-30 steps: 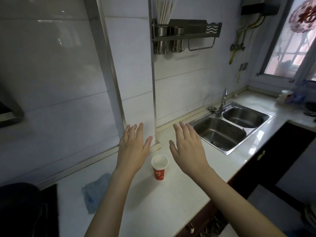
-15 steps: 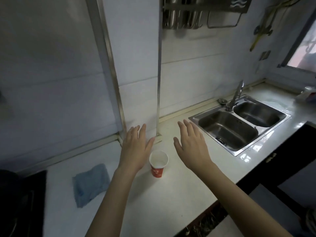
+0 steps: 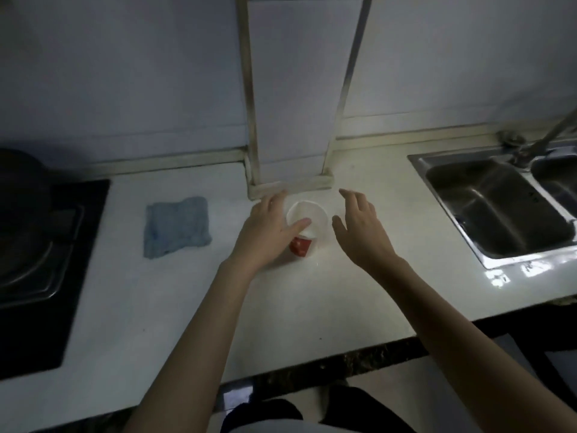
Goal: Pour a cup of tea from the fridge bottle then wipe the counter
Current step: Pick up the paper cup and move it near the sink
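Red paper cup (image 3: 310, 217) flanked by left hand (image 3: 265, 232), grip unclear, and spread, empty right hand (image 3: 362, 235); gentle low hold advised.

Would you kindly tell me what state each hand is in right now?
Left hand: thumb lies across the paper cup rim; whether it grips cannot be told.
Right hand: open, holding nothing.
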Demonstrator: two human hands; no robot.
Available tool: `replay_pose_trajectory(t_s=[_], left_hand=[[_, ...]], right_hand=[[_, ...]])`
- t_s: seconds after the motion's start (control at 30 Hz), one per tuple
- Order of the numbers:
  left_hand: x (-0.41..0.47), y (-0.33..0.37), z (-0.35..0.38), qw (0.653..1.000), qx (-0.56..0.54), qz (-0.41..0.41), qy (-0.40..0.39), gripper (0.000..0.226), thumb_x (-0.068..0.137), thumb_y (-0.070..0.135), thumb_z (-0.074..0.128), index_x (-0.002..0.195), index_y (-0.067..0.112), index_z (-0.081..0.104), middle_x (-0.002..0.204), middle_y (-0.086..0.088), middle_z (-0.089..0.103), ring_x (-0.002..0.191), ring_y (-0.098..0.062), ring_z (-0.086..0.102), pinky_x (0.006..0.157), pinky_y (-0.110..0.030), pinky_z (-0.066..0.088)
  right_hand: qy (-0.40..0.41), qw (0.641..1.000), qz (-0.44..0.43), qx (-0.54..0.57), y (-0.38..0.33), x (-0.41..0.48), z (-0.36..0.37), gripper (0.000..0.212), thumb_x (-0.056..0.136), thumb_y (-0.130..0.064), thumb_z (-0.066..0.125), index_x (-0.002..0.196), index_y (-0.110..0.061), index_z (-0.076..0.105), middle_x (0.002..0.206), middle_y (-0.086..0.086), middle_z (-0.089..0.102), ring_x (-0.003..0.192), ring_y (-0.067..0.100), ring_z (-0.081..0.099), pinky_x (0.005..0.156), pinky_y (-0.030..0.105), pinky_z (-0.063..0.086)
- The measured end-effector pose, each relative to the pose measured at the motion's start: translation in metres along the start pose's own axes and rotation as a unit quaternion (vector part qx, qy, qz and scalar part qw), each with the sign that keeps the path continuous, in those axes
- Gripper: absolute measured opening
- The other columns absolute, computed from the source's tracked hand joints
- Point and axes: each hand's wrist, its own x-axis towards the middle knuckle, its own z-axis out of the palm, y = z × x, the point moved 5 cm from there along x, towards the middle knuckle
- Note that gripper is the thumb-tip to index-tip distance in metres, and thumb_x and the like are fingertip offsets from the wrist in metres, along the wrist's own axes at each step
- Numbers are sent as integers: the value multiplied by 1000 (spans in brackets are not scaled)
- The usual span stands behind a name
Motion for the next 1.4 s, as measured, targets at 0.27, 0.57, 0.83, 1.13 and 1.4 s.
replay_pose_trajectory(t_s=[0.27,0.57,0.83,1.13,1.4], left_hand=[[9,-6,40,993,-78,-63,-60,111,69,52,84,154,28,17,158,1,26,141,-22,34,111,-46,38],[19,-12,67,946,-301,-117,-5,96,67,19,91,143,30,32,135,5,45,114,-14,51,72,-27,60],[7,-14,85,893,-425,-141,42,86,70,19,89,139,31,38,126,13,49,110,-4,52,79,-31,61],[10,-9,85,901,-402,-128,98,80,70,18,89,136,31,45,128,16,52,117,-4,50,95,-29,53],[-1,-3,82,894,-401,-140,141,73,68,23,90,130,27,51,127,9,57,117,-9,53,93,-29,52]], right_hand=[[-68,971,60,221,13,14,40,55,89,4,40,141,-13,35,145,7,39,129,21,42,96,25,36],[-64,915,100,386,21,24,54,46,84,7,40,122,-14,55,113,-3,59,103,13,57,69,14,45],[-87,860,142,482,38,19,70,43,82,8,43,117,-9,60,110,6,65,104,20,62,86,32,54],[-131,813,213,526,61,9,85,34,94,1,43,123,-7,58,119,11,62,115,26,57,95,37,50],[-174,802,244,517,71,-1,84,35,94,-5,45,124,-16,57,125,13,55,115,26,54,96,37,48]])
